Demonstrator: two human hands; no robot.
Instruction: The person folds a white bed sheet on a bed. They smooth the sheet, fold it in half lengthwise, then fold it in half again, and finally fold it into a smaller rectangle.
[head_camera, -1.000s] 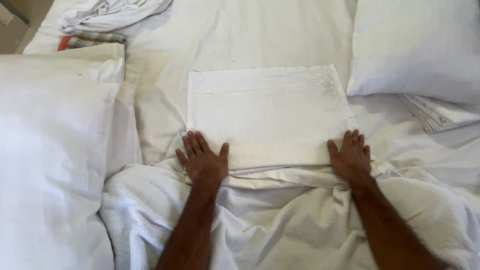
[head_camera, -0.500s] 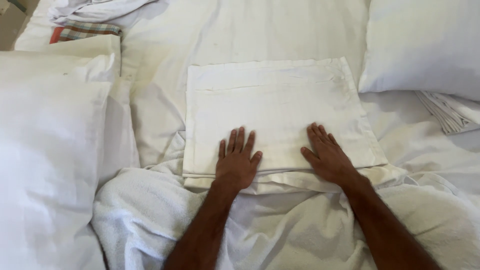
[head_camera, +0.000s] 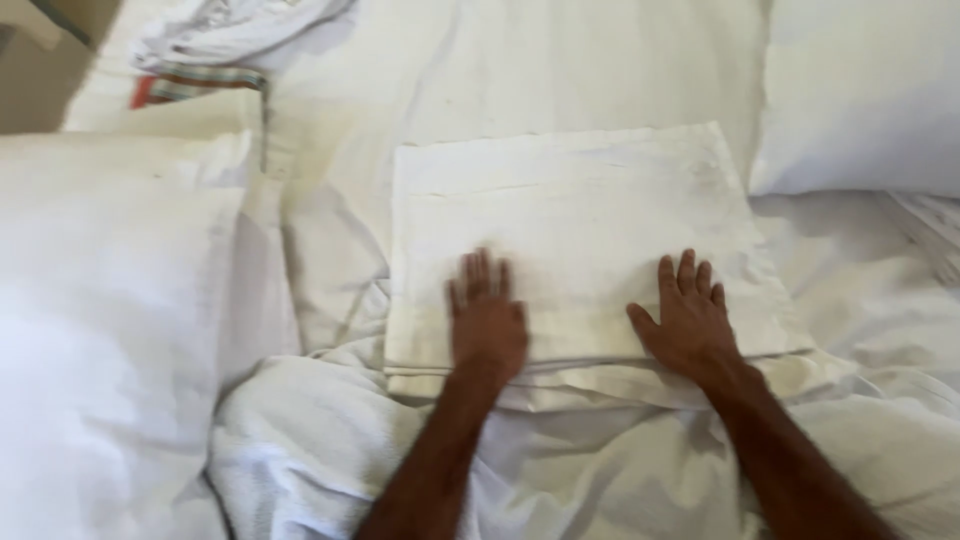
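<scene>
A folded white sheet (head_camera: 575, 240) lies flat on the bed (head_camera: 520, 70), in the middle, between a pillow (head_camera: 100, 330) at the left and a second pillow (head_camera: 865, 95) at the far right. Both hands rest palm down on its near edge, the left hand (head_camera: 487, 318) blurred, the right hand (head_camera: 690, 318) with fingers spread; neither grip closes on anything, the fingers lie flat and apart. The sheet looks light, soft and limp, several layers thick, so it would sag if lifted at one point. Its near corners or the two side edges seem the best places to take hold. Rumpled linen (head_camera: 330, 450) bunches just near the hands.
</scene>
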